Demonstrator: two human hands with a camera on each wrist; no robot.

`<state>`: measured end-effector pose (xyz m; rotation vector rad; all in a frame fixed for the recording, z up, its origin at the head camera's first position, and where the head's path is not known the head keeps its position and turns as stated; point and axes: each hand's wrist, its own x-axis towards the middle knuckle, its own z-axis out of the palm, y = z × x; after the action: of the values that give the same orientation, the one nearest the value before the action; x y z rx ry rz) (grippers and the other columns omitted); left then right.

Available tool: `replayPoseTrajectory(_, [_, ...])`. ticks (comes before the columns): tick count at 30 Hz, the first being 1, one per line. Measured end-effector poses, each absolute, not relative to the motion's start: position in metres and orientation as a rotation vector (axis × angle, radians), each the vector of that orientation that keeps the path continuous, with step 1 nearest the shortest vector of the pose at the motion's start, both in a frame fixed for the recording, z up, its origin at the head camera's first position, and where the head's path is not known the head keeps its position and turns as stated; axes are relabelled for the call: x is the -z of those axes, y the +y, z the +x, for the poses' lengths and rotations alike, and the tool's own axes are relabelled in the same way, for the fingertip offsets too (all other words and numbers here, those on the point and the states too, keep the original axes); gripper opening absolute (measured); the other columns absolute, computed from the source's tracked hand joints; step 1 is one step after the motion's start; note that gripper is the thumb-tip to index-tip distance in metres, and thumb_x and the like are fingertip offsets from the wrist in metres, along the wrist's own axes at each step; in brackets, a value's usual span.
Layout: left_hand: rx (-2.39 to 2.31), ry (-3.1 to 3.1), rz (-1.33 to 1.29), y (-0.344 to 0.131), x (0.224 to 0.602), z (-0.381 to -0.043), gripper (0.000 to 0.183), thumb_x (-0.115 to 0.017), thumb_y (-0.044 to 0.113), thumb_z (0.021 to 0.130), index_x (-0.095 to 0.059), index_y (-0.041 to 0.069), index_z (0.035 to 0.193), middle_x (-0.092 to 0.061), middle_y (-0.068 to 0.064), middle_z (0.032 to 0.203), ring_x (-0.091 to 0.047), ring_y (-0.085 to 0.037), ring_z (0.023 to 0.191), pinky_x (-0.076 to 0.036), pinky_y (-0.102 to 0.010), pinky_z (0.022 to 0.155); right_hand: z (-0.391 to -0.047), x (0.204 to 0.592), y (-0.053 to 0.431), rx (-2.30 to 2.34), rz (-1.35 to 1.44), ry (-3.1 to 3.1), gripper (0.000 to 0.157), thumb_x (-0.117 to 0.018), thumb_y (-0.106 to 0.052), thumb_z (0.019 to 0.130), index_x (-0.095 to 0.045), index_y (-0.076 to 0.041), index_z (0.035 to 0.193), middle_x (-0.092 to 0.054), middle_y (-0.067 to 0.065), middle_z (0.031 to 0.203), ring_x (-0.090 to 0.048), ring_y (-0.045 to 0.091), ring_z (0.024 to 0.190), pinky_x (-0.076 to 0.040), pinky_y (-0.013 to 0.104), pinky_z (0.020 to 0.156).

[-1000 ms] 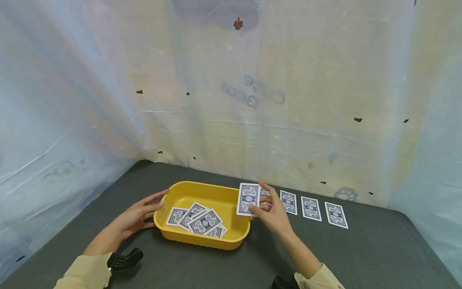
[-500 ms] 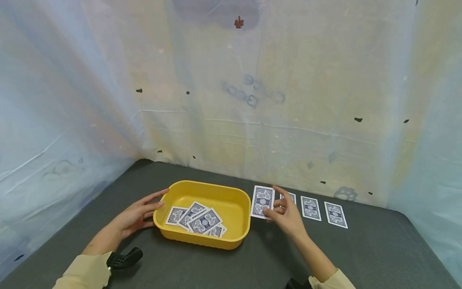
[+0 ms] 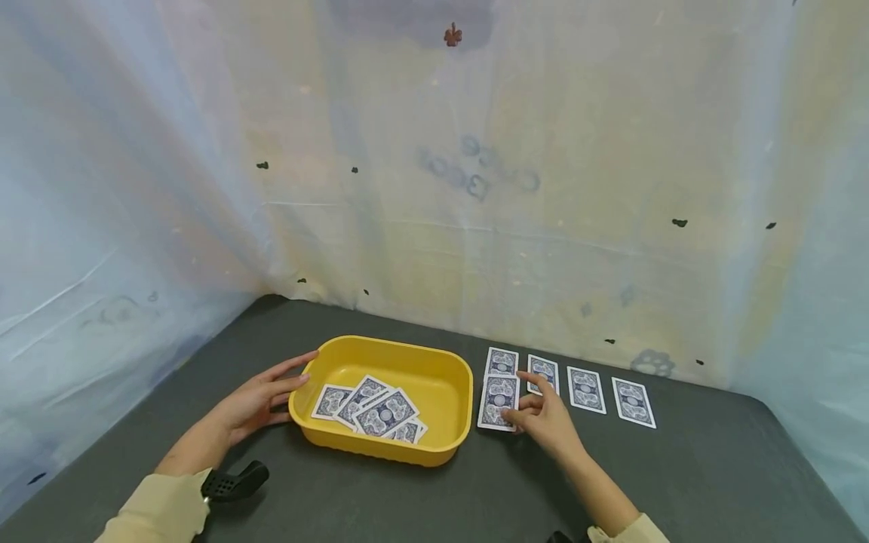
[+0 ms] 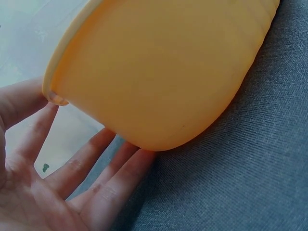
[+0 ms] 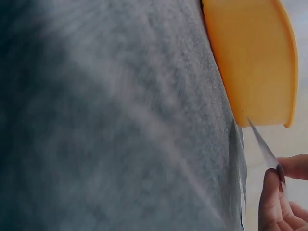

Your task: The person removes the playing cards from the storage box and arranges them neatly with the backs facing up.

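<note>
A playing card (image 3: 498,402), patterned back up, is pinched along its right side by my right hand (image 3: 543,422). It overlaps the lower part of another card (image 3: 502,361) at the left end of a row. In the right wrist view the pinched card (image 5: 262,144) appears edge-on between thumb and fingertips. My left hand (image 3: 261,403) rests extended fingers against the left end of a yellow plastic tub (image 3: 387,456). The left wrist view has those fingertips touching the tub's outer wall (image 4: 154,77) and rim. Several face-down cards (image 3: 387,413) lie overlapping inside the tub.
More face-down cards continue the row rightward: one beside my right fingers (image 3: 543,372), a middle one (image 3: 586,390) and an end one (image 3: 634,402). The dark grey table (image 3: 380,505) meets a pale hanging sheet (image 3: 421,256) behind and at both sides.
My right hand has carried the card rightward from the tub's right rim, then down toward the near side, uncovering the row's leftmost card. My left hand stays at the tub.
</note>
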<state>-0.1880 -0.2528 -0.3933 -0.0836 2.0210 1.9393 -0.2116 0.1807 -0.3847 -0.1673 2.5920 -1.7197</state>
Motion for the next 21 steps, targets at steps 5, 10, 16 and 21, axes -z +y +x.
replayPoseTrajectory(5, [-1.931, 2.012, -0.085, -0.2536, 0.3921, -0.1900, 0.068, -0.054, 0.039, 0.098, -0.019, 0.025, 0.155, -0.009, -0.016, 0.161, -0.041, -0.030, 0.134, -0.045, -0.051, 0.098, -0.2119, 0.3870, 0.1839, 1.581, -0.159, 2.675, 0.066, -0.077, -0.003, 0.075, -0.048, 0.001, 0.134, -0.064, 0.005, 0.067, -0.057, 0.016, 0.055, -0.048, 0.027, 0.056])
replayPoseTrajectory(10, [-1.931, 2.000, -0.095, -0.2533, 0.3916, -0.1904, 0.068, -0.054, 0.039, 0.097, -0.020, 0.026, 0.155, -0.010, -0.014, 0.161, -0.040, -0.030, 0.135, -0.044, -0.051, 0.100, -0.2116, 0.3884, 0.1849, 1.479, -0.147, 2.714, 0.060, -0.077, -0.004, 0.074, -0.053, 0.002, 0.128, -0.065, 0.004, 0.066, -0.058, 0.014, 0.053, -0.046, 0.026, 0.056])
replayPoseTrajectory(16, [-1.933, 1.995, -0.085, -0.2530, 0.3901, -0.1899, 0.068, -0.053, 0.039, 0.098, -0.018, 0.025, 0.155, -0.010, -0.016, 0.161, -0.043, -0.027, 0.133, -0.046, -0.050, 0.099, -0.2122, 0.3886, 0.1847, 1.412, -0.149, 2.743, 0.057, -0.079, -0.005, 0.073, -0.056, 0.005, 0.124, -0.065, 0.005, 0.067, -0.061, 0.015, 0.051, -0.051, 0.027, 0.055])
replayPoseTrajectory(21, [-1.933, 1.991, -0.091, -0.2537, 0.3895, -0.1895, 0.069, -0.054, 0.039, 0.098, -0.018, 0.025, 0.155, -0.010, -0.016, 0.161, -0.045, -0.025, 0.131, -0.047, -0.049, 0.098, -0.2155, 0.3898, 0.1828, 1.345, -0.089, 2.786, 0.056, -0.081, -0.006, 0.071, -0.058, 0.005, 0.121, -0.061, 0.005, 0.072, -0.060, 0.013, 0.052, -0.054, 0.029, 0.054])
